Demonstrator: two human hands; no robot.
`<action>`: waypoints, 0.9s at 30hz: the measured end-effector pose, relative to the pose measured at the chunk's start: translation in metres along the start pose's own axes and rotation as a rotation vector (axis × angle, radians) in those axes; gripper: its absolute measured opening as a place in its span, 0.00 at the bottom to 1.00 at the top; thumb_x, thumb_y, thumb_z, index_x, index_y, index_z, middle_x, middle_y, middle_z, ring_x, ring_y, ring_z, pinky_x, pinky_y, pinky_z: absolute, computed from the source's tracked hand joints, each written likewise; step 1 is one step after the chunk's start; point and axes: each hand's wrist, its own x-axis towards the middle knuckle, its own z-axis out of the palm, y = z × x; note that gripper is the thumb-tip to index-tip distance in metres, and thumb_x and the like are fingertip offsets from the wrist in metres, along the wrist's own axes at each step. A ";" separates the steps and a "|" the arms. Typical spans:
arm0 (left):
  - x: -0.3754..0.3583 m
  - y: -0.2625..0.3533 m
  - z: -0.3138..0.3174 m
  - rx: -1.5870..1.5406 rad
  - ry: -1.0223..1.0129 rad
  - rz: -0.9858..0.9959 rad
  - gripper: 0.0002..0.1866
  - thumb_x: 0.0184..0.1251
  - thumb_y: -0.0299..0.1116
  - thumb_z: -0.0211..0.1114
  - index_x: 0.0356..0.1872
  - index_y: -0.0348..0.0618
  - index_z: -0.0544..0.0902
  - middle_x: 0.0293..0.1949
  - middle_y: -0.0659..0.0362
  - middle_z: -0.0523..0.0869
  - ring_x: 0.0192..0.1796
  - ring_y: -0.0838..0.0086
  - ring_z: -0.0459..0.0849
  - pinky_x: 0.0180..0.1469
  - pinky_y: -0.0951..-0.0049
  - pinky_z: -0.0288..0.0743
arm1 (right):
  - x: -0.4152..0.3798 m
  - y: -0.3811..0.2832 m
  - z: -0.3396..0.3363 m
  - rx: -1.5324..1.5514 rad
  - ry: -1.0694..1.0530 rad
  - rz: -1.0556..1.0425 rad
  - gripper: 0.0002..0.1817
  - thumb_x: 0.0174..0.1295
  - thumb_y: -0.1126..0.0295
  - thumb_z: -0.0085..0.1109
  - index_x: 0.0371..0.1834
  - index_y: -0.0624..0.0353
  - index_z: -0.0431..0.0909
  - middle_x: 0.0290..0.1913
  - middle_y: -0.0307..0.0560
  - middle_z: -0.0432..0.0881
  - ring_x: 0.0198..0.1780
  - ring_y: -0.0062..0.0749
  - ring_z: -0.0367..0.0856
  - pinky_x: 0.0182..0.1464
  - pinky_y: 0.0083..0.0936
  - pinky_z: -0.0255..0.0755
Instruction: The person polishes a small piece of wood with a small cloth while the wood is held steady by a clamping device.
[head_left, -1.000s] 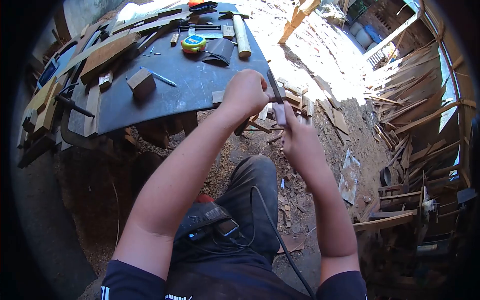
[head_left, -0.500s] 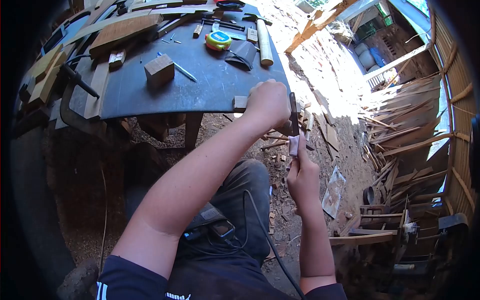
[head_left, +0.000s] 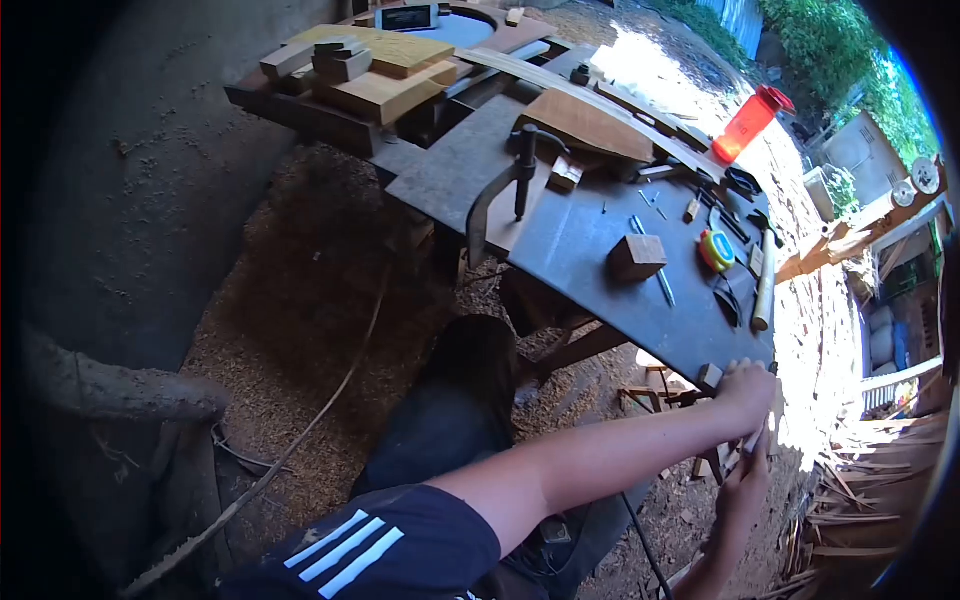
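Observation:
My left hand (head_left: 748, 392) is closed at the near right corner of the dark tabletop (head_left: 590, 290), beside a small wood block (head_left: 710, 376). What its fingers grip is hidden. Just below it, my right hand (head_left: 745, 482) is wrapped round a narrow tool with a pale wrapping (head_left: 753, 438). Most of the tool is hidden by the hands. A wooden cube (head_left: 637, 257) and a pen (head_left: 667, 288) lie farther in on the tabletop. Near its right edge are a yellow-green tape measure (head_left: 716, 250) and a hammer (head_left: 764, 290).
A clamp (head_left: 524, 170) grips the table's left part, near stacked boards (head_left: 385, 80). Behind stands a red bottle (head_left: 745, 125). A phone (head_left: 406, 17) rests at the far left. Wood shavings cover the floor; a cable (head_left: 648, 545) runs beside my leg. Wood scraps (head_left: 860, 510) lie right.
The view has swung left, so the table and both hands appear farther right. Both hands remain together at the table corner, and more of the wall and boards shows.

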 end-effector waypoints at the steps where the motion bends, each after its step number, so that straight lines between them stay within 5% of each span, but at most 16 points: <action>1: -0.004 0.000 0.000 -0.020 0.019 -0.010 0.10 0.57 0.28 0.68 0.39 0.39 0.89 0.48 0.50 0.84 0.55 0.58 0.81 0.60 0.61 0.73 | 0.015 -0.001 0.002 0.033 -0.043 0.024 0.29 0.75 0.79 0.42 0.80 0.63 0.59 0.53 0.69 0.85 0.41 0.47 0.88 0.42 0.35 0.79; 3: -0.006 0.002 -0.002 -0.075 0.055 -0.005 0.09 0.58 0.26 0.67 0.39 0.40 0.89 0.48 0.51 0.84 0.56 0.58 0.81 0.61 0.61 0.72 | 0.021 -0.026 -0.003 0.004 -0.132 0.134 0.31 0.76 0.77 0.42 0.82 0.61 0.53 0.55 0.71 0.83 0.42 0.55 0.87 0.45 0.41 0.78; 7: 0.000 -0.001 0.006 -0.044 0.046 -0.003 0.09 0.57 0.25 0.65 0.39 0.40 0.89 0.47 0.51 0.83 0.56 0.57 0.80 0.61 0.60 0.71 | -0.046 0.003 0.026 -0.185 0.182 -0.143 0.31 0.76 0.79 0.41 0.83 0.56 0.55 0.43 0.69 0.82 0.44 0.63 0.83 0.48 0.46 0.74; 11: -0.001 -0.001 0.006 -0.092 0.056 -0.004 0.08 0.56 0.26 0.68 0.38 0.41 0.89 0.47 0.51 0.84 0.55 0.58 0.81 0.61 0.61 0.72 | -0.027 0.014 0.018 -0.152 0.036 0.018 0.32 0.76 0.79 0.39 0.83 0.57 0.51 0.52 0.71 0.81 0.53 0.67 0.81 0.53 0.47 0.74; 15: -0.015 0.004 -0.013 -0.054 0.016 0.018 0.07 0.58 0.28 0.69 0.38 0.43 0.89 0.48 0.51 0.84 0.55 0.58 0.81 0.60 0.61 0.72 | 0.017 -0.056 -0.002 -0.225 -0.213 0.349 0.33 0.75 0.79 0.39 0.84 0.56 0.50 0.57 0.73 0.81 0.57 0.69 0.80 0.57 0.49 0.74; 18: 0.000 -0.001 0.008 -0.072 0.080 0.001 0.08 0.59 0.29 0.68 0.39 0.43 0.89 0.49 0.51 0.84 0.56 0.58 0.81 0.60 0.60 0.72 | -0.021 -0.003 0.020 -0.128 0.106 -0.157 0.33 0.77 0.74 0.41 0.84 0.58 0.49 0.61 0.76 0.78 0.53 0.65 0.84 0.50 0.47 0.75; 20: 0.001 -0.001 0.005 -0.044 0.042 0.007 0.08 0.59 0.29 0.68 0.38 0.42 0.89 0.48 0.51 0.84 0.56 0.58 0.81 0.60 0.60 0.72 | -0.044 0.040 0.026 -0.162 0.122 -0.183 0.33 0.77 0.74 0.41 0.84 0.57 0.49 0.59 0.75 0.80 0.51 0.64 0.85 0.49 0.47 0.75; 24: -0.005 0.000 -0.005 -0.053 0.020 0.007 0.08 0.56 0.31 0.72 0.36 0.44 0.90 0.48 0.51 0.84 0.56 0.58 0.81 0.60 0.61 0.72 | -0.003 -0.031 -0.001 -0.075 -0.116 0.313 0.33 0.76 0.74 0.41 0.84 0.55 0.50 0.55 0.73 0.82 0.50 0.63 0.86 0.48 0.46 0.77; 27: -0.010 0.002 -0.003 -0.102 0.033 -0.006 0.09 0.53 0.32 0.74 0.35 0.43 0.89 0.47 0.53 0.84 0.56 0.58 0.81 0.60 0.61 0.72 | 0.029 -0.041 -0.001 -0.211 -0.199 0.298 0.33 0.75 0.75 0.42 0.84 0.55 0.51 0.57 0.71 0.82 0.50 0.63 0.86 0.47 0.45 0.78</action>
